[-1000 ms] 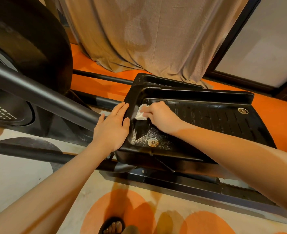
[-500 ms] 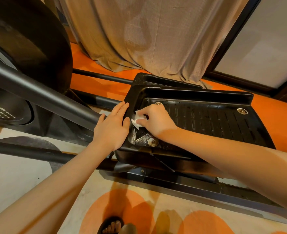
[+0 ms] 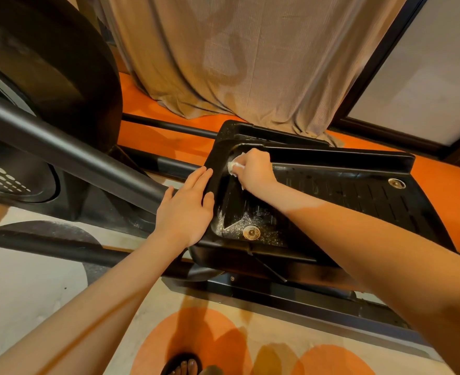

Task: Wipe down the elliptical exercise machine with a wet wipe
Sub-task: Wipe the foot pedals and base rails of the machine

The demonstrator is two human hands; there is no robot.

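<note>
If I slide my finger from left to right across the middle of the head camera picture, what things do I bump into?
Big black wheel cover → slanted black bar → left hand, flat against the pedal's edge → white wipe → right hand, holding the wipe → black foot pedal → round silver bolt → orange floor.

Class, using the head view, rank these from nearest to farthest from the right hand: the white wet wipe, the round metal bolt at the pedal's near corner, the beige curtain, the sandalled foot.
1. White wet wipe: gripped in the right hand.
2. Round metal bolt: below the hand, on the black pedal.
3. Beige curtain: behind the pedal.
4. Sandalled foot: bottom edge, on the floor.
</note>
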